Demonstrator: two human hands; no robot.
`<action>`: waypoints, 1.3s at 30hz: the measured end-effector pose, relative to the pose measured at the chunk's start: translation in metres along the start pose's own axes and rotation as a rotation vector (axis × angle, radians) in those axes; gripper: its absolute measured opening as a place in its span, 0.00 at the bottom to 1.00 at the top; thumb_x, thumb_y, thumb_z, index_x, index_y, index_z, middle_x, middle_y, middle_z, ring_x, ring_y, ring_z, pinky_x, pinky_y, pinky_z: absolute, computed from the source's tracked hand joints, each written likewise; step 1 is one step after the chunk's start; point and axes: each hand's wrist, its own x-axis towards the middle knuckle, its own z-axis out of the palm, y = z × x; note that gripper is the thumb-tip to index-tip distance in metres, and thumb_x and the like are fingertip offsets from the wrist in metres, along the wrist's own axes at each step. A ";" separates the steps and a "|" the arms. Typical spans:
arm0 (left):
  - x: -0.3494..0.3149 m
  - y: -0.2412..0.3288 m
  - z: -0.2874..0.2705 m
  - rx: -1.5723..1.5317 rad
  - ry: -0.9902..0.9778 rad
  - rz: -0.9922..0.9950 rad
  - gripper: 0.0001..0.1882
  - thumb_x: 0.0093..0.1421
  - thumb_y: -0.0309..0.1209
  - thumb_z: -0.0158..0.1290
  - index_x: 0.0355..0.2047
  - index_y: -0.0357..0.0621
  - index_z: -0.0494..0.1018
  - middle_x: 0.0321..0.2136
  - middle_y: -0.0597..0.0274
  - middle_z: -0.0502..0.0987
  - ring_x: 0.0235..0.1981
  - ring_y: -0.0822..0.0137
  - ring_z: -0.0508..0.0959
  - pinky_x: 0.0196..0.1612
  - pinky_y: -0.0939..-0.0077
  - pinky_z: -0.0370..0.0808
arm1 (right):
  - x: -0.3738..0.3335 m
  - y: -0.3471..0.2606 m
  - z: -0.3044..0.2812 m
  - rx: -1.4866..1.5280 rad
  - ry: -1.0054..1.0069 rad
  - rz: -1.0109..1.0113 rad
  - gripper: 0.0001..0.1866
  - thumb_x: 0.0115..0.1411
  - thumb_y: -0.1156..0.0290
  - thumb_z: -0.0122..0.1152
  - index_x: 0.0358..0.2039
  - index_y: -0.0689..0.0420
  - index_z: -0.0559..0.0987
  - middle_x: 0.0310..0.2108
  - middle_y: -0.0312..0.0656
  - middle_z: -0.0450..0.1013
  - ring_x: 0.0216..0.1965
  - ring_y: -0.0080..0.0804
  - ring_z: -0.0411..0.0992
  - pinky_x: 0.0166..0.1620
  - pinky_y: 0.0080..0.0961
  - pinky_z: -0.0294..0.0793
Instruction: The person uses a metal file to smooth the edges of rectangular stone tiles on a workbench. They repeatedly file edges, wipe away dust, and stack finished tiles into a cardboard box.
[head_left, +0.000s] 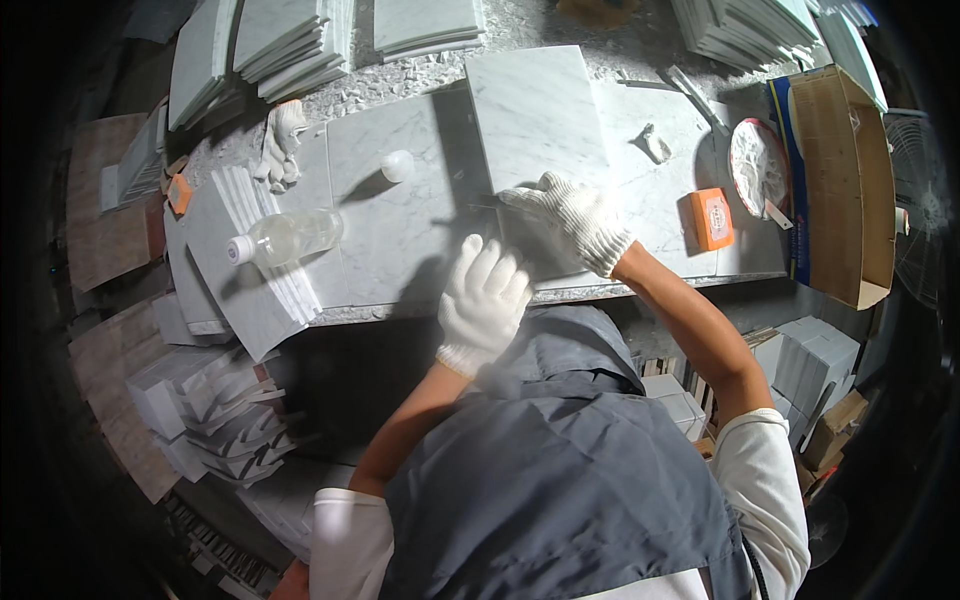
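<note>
**Handling a white marble tile at the near edge of the worktop**

Pressing on stone with both gloved hands, seen from the head view. We note our right hand (570,222) in a white knit glove, laid palm down on the near end of a square white marble tile (537,115); fingers slightly spread, tips pointing toward the left, not pinching anything. The tile lies flat near the middle of the worktop (400,250), its far end reaching the far edge, where stone chips are scattered.

Our left hand (483,297), also gloved, sits at the near edge of the worktop, just beside and nearer than the right hand. Fingers are held close together and point away from us; we cannot tell whether they touch the slab or hold something beneath.

Other items recorded:
- clear plastic bottle (285,236), lying on its side toward the left end of the worktop, white cap to the left.
- small white cap-like object (397,165), apart from the bottle, further in.
- spare white glove (280,145), near the far left corner.
- orange block (711,218), toward the right end.
- round white-coated dish (757,165), near the right edge.
- open cardboard box (840,185), just beyond the right edge.
- stacks of marble tiles (290,45), along the far left side.
</note>
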 end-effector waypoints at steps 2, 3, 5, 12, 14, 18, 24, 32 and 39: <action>0.002 0.001 -0.003 0.492 -0.012 0.284 0.08 0.54 0.29 0.57 0.32 0.38 0.76 0.36 0.53 0.76 0.46 0.51 0.75 0.59 0.50 0.71 | 0.007 -0.005 0.000 0.471 0.108 0.001 0.27 0.70 0.79 0.42 0.67 0.49 0.73 0.59 0.42 0.73 0.44 0.28 0.75 0.48 0.17 0.77; 0.003 0.002 -0.004 0.663 -0.037 0.392 0.07 0.54 0.29 0.57 0.32 0.38 0.76 0.36 0.53 0.76 0.46 0.51 0.75 0.59 0.51 0.71 | 0.012 -0.005 -0.001 0.443 0.192 -0.023 0.26 0.70 0.79 0.41 0.67 0.49 0.72 0.60 0.40 0.73 0.43 0.28 0.75 0.47 0.16 0.78; 0.006 0.002 -0.006 0.936 -0.063 0.583 0.07 0.53 0.29 0.57 0.31 0.39 0.76 0.36 0.54 0.76 0.46 0.51 0.75 0.58 0.51 0.71 | 0.017 -0.005 -0.002 0.245 0.466 -0.276 0.26 0.72 0.79 0.40 0.67 0.51 0.72 0.60 0.36 0.73 0.42 0.26 0.75 0.46 0.15 0.78; 0.014 -0.005 -0.010 1.154 -0.144 0.757 0.06 0.53 0.30 0.56 0.29 0.40 0.75 0.35 0.54 0.75 0.44 0.52 0.75 0.57 0.52 0.72 | 0.005 -0.013 -0.010 -0.410 -0.046 -0.141 0.26 0.70 0.75 0.52 0.65 0.36 0.74 0.53 0.41 0.76 0.38 0.29 0.74 0.42 0.19 0.79; 0.016 -0.005 -0.009 1.204 -0.125 0.781 0.06 0.53 0.30 0.56 0.29 0.40 0.75 0.34 0.54 0.75 0.43 0.52 0.75 0.56 0.53 0.72 | -0.001 -0.020 -0.012 -0.242 -0.073 0.088 0.24 0.70 0.74 0.54 0.65 0.40 0.74 0.51 0.43 0.78 0.39 0.30 0.76 0.43 0.19 0.78; 0.016 -0.003 -0.007 1.210 -0.106 0.778 0.06 0.54 0.29 0.56 0.31 0.40 0.75 0.36 0.54 0.76 0.45 0.53 0.76 0.58 0.55 0.72 | -0.014 -0.030 -0.010 0.246 0.117 0.247 0.23 0.67 0.74 0.59 0.62 0.58 0.72 0.46 0.47 0.78 0.42 0.33 0.78 0.44 0.27 0.77; 0.008 -0.002 -0.009 1.185 -0.076 0.706 0.07 0.55 0.29 0.55 0.34 0.40 0.76 0.39 0.54 0.78 0.48 0.54 0.77 0.60 0.57 0.72 | -0.016 -0.024 -0.011 0.222 -0.098 0.212 0.20 0.69 0.71 0.59 0.55 0.70 0.69 0.54 0.48 0.77 0.54 0.32 0.76 0.57 0.23 0.74; 0.012 0.013 -0.008 1.181 -0.167 0.686 0.08 0.54 0.31 0.58 0.33 0.41 0.77 0.39 0.54 0.78 0.46 0.54 0.78 0.58 0.56 0.73 | -0.005 -0.037 -0.048 -0.231 -0.357 0.029 0.25 0.73 0.75 0.47 0.69 0.59 0.65 0.59 0.48 0.73 0.57 0.30 0.70 0.56 0.23 0.73; 0.004 0.037 -0.020 1.144 -0.138 0.664 0.13 0.57 0.31 0.62 0.42 0.42 0.81 0.44 0.56 0.81 0.47 0.54 0.80 0.57 0.59 0.74 | -0.019 -0.023 -0.029 0.268 0.141 0.082 0.30 0.61 0.54 0.61 0.60 0.54 0.73 0.51 0.47 0.75 0.51 0.37 0.73 0.54 0.34 0.76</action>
